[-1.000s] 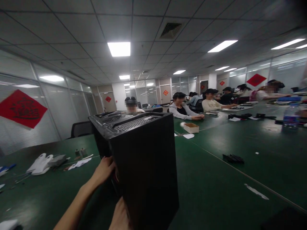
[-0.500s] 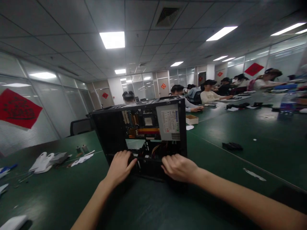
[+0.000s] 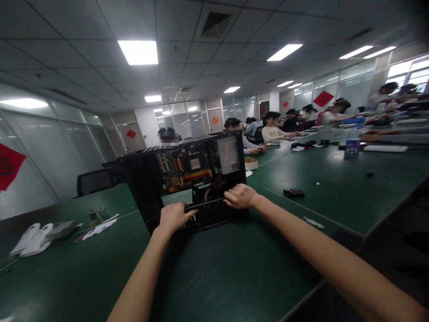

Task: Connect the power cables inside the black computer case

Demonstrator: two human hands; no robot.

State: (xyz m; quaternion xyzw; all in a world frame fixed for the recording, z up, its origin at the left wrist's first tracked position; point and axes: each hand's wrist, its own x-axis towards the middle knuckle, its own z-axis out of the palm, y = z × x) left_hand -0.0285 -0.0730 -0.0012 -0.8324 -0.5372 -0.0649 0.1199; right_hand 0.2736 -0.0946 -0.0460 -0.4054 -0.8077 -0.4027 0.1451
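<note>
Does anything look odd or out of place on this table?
The black computer case has no cover on its near side, exposing the circuit board and wires; the left hand and right hand hold its lower edge. A white scrap lies loose on the green table, to the right. I see no spill.

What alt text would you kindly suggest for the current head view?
A person's left hand and right hand grip the lower edge of an open, black, boxy computer case, its multicoloured circuit board exposed, on a glossy green table. Seated people appear beyond.
</note>
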